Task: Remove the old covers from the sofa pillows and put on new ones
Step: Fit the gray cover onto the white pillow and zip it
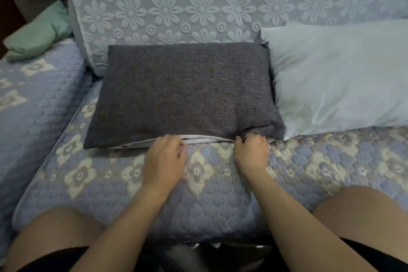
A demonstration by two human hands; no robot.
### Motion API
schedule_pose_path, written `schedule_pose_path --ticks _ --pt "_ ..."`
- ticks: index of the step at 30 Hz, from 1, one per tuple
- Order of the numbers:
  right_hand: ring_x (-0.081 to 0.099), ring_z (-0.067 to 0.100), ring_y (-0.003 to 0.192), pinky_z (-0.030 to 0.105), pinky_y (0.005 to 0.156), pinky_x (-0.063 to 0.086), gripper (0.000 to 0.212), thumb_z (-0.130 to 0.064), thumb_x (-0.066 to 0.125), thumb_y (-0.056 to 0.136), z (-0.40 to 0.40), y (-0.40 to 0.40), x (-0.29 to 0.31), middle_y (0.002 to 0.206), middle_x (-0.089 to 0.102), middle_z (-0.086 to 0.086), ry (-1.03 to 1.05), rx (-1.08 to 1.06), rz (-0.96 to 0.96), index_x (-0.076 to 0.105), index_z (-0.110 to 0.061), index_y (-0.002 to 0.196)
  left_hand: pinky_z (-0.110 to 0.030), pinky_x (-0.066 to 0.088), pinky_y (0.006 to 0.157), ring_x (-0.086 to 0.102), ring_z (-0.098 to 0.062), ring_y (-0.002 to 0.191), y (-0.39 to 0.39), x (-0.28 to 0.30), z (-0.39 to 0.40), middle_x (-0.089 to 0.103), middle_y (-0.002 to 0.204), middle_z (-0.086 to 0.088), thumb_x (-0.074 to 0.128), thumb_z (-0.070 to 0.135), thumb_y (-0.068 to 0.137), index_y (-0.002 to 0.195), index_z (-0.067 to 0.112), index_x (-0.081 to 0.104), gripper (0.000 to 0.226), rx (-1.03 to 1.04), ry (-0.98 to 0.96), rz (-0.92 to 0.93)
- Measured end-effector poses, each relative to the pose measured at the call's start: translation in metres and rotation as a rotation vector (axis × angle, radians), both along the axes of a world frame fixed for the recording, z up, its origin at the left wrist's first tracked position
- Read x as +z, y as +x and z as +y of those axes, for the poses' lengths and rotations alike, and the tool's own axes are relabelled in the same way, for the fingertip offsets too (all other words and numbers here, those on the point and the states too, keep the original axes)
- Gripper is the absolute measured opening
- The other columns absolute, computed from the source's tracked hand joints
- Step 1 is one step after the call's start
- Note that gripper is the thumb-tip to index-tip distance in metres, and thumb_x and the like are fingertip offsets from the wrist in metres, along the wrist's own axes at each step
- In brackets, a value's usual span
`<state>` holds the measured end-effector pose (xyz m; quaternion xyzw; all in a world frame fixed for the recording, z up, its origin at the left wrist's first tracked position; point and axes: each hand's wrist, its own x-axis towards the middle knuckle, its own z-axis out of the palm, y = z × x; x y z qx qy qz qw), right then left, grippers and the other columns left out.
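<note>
While the right hand (251, 150) grips the near right corner of the grey cover (183, 93), its fingers curled tightly round a bunch of the cloth, the left hand (165, 157) sits at the middle of the same near edge with its fingers bent loosely over the lip of the opening; whether it actually pinches the cloth or only rests on it cannot be told, since the fingertips are blurred. Between the two hands the near edge gapes, and a strip of the pale inner pillow (203, 140) shows through, running left towards the near left corner.

The step in hand looks like work at the open mouth of a dark grey cover on a pillow. From one picture it cannot be settled whether this cover is an old one coming off or a new one being closed. If it is coming off, the next move calls for holding the corner fast with the right hand while the left reaches into the gap, takes the inner pillow and draws it towards the person. If it is being closed, the edges need bringing together along the opening.

The covered pillow lies flat on the quilted sofa seat (123, 194), its long axis running left to right, its open side facing near and its closed far side against the flowered backrest (198, 2). A bare white pillow (340, 77) lies touching it on the right; a green bundle of cloth (37, 35) rests well apart at the far left.
</note>
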<state>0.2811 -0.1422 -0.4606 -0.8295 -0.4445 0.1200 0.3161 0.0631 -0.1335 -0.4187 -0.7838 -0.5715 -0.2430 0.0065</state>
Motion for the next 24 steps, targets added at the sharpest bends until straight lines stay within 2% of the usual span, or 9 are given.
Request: schedule_pose_path --ticks 2,4,8,10,14,17,19,21,24 --pt "0.056 0.037 0.095 0.045 0.087 0.044 0.031 -0.026 0.061 0.095 0.0 -0.001 0.0 0.088 0.065 0.02 -0.014 0.012 -0.009 0.06 -0.004 0.074 -0.041 0.05 0.082 0.058 -0.026 0.099 0.027 -0.012 0.012 0.065 0.106 -0.003 0.071 0.016 0.087 0.108 0.014 0.07 0.021 -0.324 0.102 0.115" --pt "0.057 0.037 0.094 0.044 0.087 0.043 0.031 -0.026 0.061 0.095 -0.001 -0.002 0.001 0.086 0.065 0.02 -0.025 0.03 0.005 0.058 -0.005 0.072 -0.04 0.048 0.091 0.056 -0.024 0.111 0.045 -0.02 0.032 0.063 0.12 -0.001 0.071 0.016 0.086 0.125 0.014 0.066 0.039 -0.416 0.114 0.222" --pt "0.06 0.033 0.071 0.037 0.063 0.041 0.042 -0.029 0.06 0.095 -0.008 0.015 0.014 0.062 0.06 0.013 -0.117 0.109 0.222 0.055 -0.004 0.061 -0.039 0.046 0.089 0.057 -0.022 0.109 0.06 -0.035 0.049 0.065 0.116 0.003 0.071 0.014 0.086 0.121 0.02 0.068 0.036 -0.371 0.103 0.277" --pt "0.064 0.029 0.064 0.037 0.058 0.048 0.037 -0.029 0.057 0.093 -0.019 0.037 0.025 0.064 0.065 0.016 -0.159 0.094 0.284 0.064 -0.001 0.07 -0.039 0.044 0.089 0.057 -0.022 0.106 0.06 -0.041 0.052 0.066 0.111 0.003 0.069 0.009 0.086 0.116 0.02 0.069 0.032 -0.366 0.127 0.248" --pt "0.06 0.029 0.068 0.04 0.063 0.05 0.032 -0.028 0.049 0.096 -0.028 0.081 0.048 0.07 0.066 0.01 -0.037 -0.093 0.188 0.06 -0.006 0.076 -0.041 0.041 0.095 0.056 -0.027 0.109 0.058 -0.053 0.046 0.065 0.114 -0.002 0.059 0.004 0.088 0.117 0.015 0.069 0.033 -0.294 0.154 0.172" --pt "0.064 0.032 0.074 0.041 0.073 0.054 0.05 -0.054 0.043 0.096 -0.016 0.102 0.049 0.079 0.067 0.008 -0.217 -0.079 0.184 0.063 -0.009 0.088 -0.045 0.043 0.099 0.054 -0.029 0.115 0.059 -0.052 0.035 0.061 0.121 -0.006 0.066 0.006 0.091 0.125 0.013 0.066 0.035 -0.234 0.135 0.144" --pt "0.069 0.039 0.069 0.051 0.07 0.06 0.06 -0.061 0.044 0.094 -0.007 0.11 0.043 0.073 0.068 0.013 -0.288 -0.075 0.327 0.065 -0.006 0.084 -0.045 0.044 0.097 0.053 -0.03 0.115 0.062 -0.046 0.022 0.059 0.123 -0.006 0.069 0.013 0.091 0.125 0.014 0.066 0.035 -0.203 0.121 0.125" --pt "0.071 0.038 0.072 0.051 0.075 0.06 0.054 -0.054 0.05 0.097 0.001 0.113 0.043 0.075 0.07 0.017 -0.262 -0.07 0.464 0.066 -0.005 0.085 -0.041 0.045 0.089 0.052 -0.025 0.107 0.071 -0.034 0.005 0.059 0.115 -0.004 0.069 0.017 0.09 0.116 0.015 0.068 0.026 -0.247 0.086 0.051" --pt "0.066 0.032 0.07 0.048 0.078 0.055 0.036 -0.032 0.056 0.101 0.007 0.114 0.056 0.079 0.07 0.019 -0.051 -0.064 0.87 0.066 0.003 0.097 -0.023 0.048 0.077 0.057 -0.006 0.087 0.102 -0.009 -0.022 0.064 0.095 0.012 0.065 0.024 0.096 0.099 0.025 0.069 0.005 -0.286 -0.339 -0.254"
